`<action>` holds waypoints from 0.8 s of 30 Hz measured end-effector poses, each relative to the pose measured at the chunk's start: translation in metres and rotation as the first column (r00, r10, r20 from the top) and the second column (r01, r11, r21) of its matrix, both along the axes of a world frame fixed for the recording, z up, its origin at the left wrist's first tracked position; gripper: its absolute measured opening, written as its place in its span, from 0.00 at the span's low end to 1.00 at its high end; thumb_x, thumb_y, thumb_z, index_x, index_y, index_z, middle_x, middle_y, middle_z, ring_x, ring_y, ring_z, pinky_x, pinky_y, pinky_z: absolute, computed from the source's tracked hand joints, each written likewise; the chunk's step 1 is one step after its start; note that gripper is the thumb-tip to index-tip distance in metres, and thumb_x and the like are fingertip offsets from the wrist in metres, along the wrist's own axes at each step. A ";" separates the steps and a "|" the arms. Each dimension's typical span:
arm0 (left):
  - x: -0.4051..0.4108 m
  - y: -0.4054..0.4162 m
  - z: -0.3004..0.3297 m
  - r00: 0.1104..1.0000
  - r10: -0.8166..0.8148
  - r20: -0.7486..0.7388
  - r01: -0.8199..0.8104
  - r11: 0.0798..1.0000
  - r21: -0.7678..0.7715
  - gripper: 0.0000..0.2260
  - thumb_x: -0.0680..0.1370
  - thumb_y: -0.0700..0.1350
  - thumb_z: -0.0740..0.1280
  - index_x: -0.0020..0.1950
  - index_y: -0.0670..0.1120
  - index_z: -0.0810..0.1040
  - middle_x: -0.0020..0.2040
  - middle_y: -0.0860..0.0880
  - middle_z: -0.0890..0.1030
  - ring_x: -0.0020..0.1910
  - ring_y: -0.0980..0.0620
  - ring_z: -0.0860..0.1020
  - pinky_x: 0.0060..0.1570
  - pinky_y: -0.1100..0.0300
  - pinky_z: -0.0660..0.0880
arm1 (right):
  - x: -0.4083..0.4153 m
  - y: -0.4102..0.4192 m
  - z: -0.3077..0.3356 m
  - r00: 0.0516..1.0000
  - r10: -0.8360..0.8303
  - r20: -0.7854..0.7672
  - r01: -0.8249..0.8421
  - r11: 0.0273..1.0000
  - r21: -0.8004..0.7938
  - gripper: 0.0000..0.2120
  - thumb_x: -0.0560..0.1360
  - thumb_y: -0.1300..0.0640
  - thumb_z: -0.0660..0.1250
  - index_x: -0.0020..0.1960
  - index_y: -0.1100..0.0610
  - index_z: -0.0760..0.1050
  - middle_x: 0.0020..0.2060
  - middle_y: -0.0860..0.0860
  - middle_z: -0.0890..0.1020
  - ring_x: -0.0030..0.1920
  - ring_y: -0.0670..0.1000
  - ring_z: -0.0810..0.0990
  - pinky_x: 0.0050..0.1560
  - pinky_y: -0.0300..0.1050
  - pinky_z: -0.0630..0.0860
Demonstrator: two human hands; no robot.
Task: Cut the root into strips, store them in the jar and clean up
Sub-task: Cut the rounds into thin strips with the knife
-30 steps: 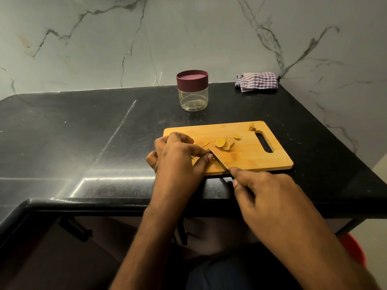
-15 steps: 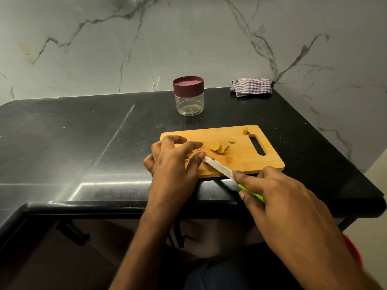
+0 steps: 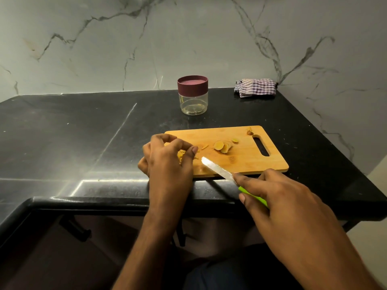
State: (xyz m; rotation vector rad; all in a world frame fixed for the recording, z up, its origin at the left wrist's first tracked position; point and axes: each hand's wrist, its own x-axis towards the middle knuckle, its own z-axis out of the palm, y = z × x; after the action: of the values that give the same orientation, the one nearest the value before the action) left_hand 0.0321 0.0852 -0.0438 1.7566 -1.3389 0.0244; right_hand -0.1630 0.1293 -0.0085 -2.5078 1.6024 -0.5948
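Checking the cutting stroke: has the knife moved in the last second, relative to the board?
Yes. The knife has drawn back toward the cutting board's near edge, its tip now clear of the left hand.

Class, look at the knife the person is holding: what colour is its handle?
The knife has a bright green handle, seen in the head view, gripped by the right hand.

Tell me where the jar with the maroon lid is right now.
In the head view the jar stands upright on the black counter near the marble back wall, beyond the cutting board and left of the folded checked cloth.
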 end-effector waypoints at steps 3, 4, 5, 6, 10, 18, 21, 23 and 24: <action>0.000 0.002 0.000 0.999 0.050 -0.020 -0.050 0.999 -0.001 0.03 0.76 0.52 0.73 0.48 0.56 0.82 0.57 0.57 0.69 0.66 0.53 0.65 0.57 0.54 0.55 | 0.001 -0.003 -0.002 0.998 -0.024 0.051 0.025 1.000 -0.013 0.21 0.79 0.42 0.52 0.72 0.32 0.58 0.45 0.41 0.69 0.44 0.41 0.69 0.36 0.32 0.67; 0.000 0.002 0.000 0.998 0.056 -0.012 -0.056 0.998 0.011 0.03 0.76 0.52 0.73 0.48 0.56 0.83 0.57 0.57 0.69 0.66 0.53 0.65 0.57 0.54 0.55 | 0.002 -0.004 -0.002 0.997 -0.028 0.068 0.029 0.999 -0.013 0.21 0.79 0.42 0.52 0.72 0.34 0.59 0.45 0.41 0.70 0.44 0.42 0.70 0.37 0.32 0.67; 0.000 0.002 0.000 0.998 0.059 -0.005 -0.059 0.998 0.020 0.03 0.76 0.52 0.74 0.48 0.56 0.83 0.58 0.56 0.70 0.66 0.53 0.65 0.57 0.54 0.55 | 0.003 -0.005 -0.002 0.996 -0.029 0.085 0.030 0.999 -0.012 0.21 0.79 0.43 0.52 0.72 0.35 0.60 0.46 0.41 0.71 0.45 0.42 0.70 0.39 0.32 0.68; -0.001 0.001 0.001 0.998 0.060 -0.001 -0.060 0.998 0.028 0.03 0.76 0.52 0.74 0.49 0.56 0.83 0.58 0.56 0.71 0.66 0.52 0.65 0.56 0.54 0.55 | 0.003 -0.006 -0.003 0.994 -0.029 0.101 0.030 1.000 -0.010 0.21 0.79 0.43 0.52 0.72 0.36 0.61 0.47 0.41 0.72 0.47 0.42 0.71 0.42 0.34 0.70; -0.001 0.001 0.000 0.999 0.017 0.033 -0.019 0.999 0.039 0.04 0.77 0.53 0.72 0.50 0.55 0.84 0.56 0.57 0.71 0.65 0.53 0.64 0.54 0.57 0.52 | 0.007 -0.006 -0.002 0.991 -0.029 0.130 0.031 0.999 -0.008 0.20 0.80 0.45 0.53 0.72 0.39 0.64 0.53 0.40 0.76 0.52 0.43 0.74 0.52 0.39 0.73; -0.002 -0.002 0.002 0.983 -0.154 0.099 0.136 0.977 0.165 0.08 0.76 0.58 0.71 0.50 0.57 0.85 0.55 0.61 0.71 0.65 0.57 0.60 0.57 0.56 0.54 | 0.011 -0.012 -0.003 0.993 -0.028 0.111 0.026 1.000 0.017 0.19 0.81 0.46 0.52 0.72 0.40 0.63 0.57 0.39 0.76 0.54 0.41 0.73 0.51 0.35 0.71; -0.002 -0.002 0.002 0.987 -0.145 0.076 0.131 0.978 0.163 0.06 0.75 0.58 0.72 0.48 0.58 0.85 0.54 0.61 0.72 0.64 0.57 0.60 0.59 0.53 0.57 | 0.013 -0.012 -0.002 0.992 -0.023 0.121 0.020 0.999 0.027 0.20 0.81 0.45 0.51 0.72 0.40 0.63 0.58 0.40 0.76 0.55 0.42 0.74 0.52 0.36 0.71; -0.003 -0.003 0.003 0.987 -0.138 0.079 0.121 0.976 0.183 0.06 0.75 0.59 0.72 0.47 0.59 0.84 0.55 0.60 0.71 0.62 0.60 0.58 0.56 0.55 0.53 | 0.015 -0.011 -0.002 0.992 -0.018 0.124 0.016 1.000 0.020 0.20 0.81 0.45 0.51 0.72 0.40 0.63 0.59 0.40 0.76 0.56 0.42 0.74 0.53 0.37 0.72; -0.003 -0.003 0.003 0.987 -0.134 0.083 0.117 0.975 0.191 0.06 0.74 0.59 0.72 0.46 0.60 0.84 0.55 0.60 0.71 0.61 0.60 0.56 0.55 0.56 0.51 | 0.016 -0.011 -0.002 0.992 -0.018 0.125 0.016 1.000 0.019 0.20 0.81 0.45 0.51 0.72 0.40 0.63 0.59 0.40 0.76 0.56 0.42 0.73 0.53 0.37 0.72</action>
State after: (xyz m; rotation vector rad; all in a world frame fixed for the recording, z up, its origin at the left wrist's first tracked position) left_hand 0.0292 0.0821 -0.0404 1.8404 -1.5627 -0.0909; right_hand -0.1468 0.1183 -0.0105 -2.3941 1.5791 -0.7215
